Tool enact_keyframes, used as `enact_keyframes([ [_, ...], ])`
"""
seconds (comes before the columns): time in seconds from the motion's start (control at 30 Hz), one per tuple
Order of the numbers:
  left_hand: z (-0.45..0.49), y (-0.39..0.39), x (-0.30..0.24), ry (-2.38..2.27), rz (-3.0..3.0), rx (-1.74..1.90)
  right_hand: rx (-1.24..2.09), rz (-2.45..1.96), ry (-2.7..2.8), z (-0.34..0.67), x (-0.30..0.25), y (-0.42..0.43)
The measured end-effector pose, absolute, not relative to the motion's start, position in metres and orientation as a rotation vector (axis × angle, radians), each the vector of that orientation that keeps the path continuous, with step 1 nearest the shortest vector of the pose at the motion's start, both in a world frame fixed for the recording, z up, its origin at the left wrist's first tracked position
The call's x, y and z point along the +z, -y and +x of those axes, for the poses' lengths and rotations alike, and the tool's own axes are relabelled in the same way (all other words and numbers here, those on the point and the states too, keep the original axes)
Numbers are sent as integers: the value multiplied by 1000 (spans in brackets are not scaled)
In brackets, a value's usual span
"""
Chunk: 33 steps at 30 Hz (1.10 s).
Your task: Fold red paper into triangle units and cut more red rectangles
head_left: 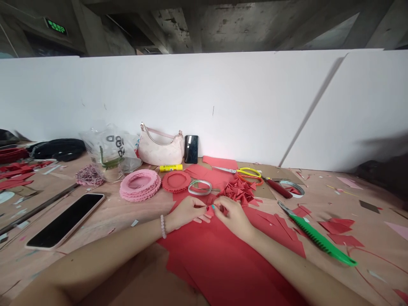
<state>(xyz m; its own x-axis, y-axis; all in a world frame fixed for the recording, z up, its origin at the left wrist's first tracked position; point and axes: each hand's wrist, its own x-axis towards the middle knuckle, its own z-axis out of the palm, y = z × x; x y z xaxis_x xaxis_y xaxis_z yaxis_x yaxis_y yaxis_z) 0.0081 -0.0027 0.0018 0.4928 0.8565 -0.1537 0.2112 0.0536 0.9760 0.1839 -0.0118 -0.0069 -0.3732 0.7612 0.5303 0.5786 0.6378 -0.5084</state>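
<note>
My left hand (186, 212), with a beaded bracelet on its wrist, meets my right hand (235, 217) over the red paper sheets (229, 259). The fingertips of both hands are pinched together on a small piece of red paper (209, 211), largely hidden by the fingers. Just beyond my right hand lies a heap of folded red paper pieces (237, 190). A coil of pale wire (199, 188) rests behind my left hand. Near it are a red scalloped paper ring (176, 181) and a stack of pink scalloped rings (140, 196).
Scissors (247, 173) lie behind the heap, beside a tape roll (297, 189). A green utility knife (318, 238) is at right, a phone (66, 221) at left. A glue stick (171, 168), pink handbag (161, 146), upright phone (191, 149) and plastic bag (110, 148) stand near the white partition (242, 102).
</note>
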Motion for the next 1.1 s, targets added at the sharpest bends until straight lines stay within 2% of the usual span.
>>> enact_keyframes([
  [0.3,14,15,6,-820,1142,805,152,-936,2006,178,-6,21],
  [0.5,12,12,6,-793,1112,819,412,-961,1927,183,-5,12],
  [0.7,12,10,2,-816,1107,833,385,-1021,1932,185,-12,9],
  [1.1,7,2,2,-742,990,747,468,-834,2099,190,-4,10],
])
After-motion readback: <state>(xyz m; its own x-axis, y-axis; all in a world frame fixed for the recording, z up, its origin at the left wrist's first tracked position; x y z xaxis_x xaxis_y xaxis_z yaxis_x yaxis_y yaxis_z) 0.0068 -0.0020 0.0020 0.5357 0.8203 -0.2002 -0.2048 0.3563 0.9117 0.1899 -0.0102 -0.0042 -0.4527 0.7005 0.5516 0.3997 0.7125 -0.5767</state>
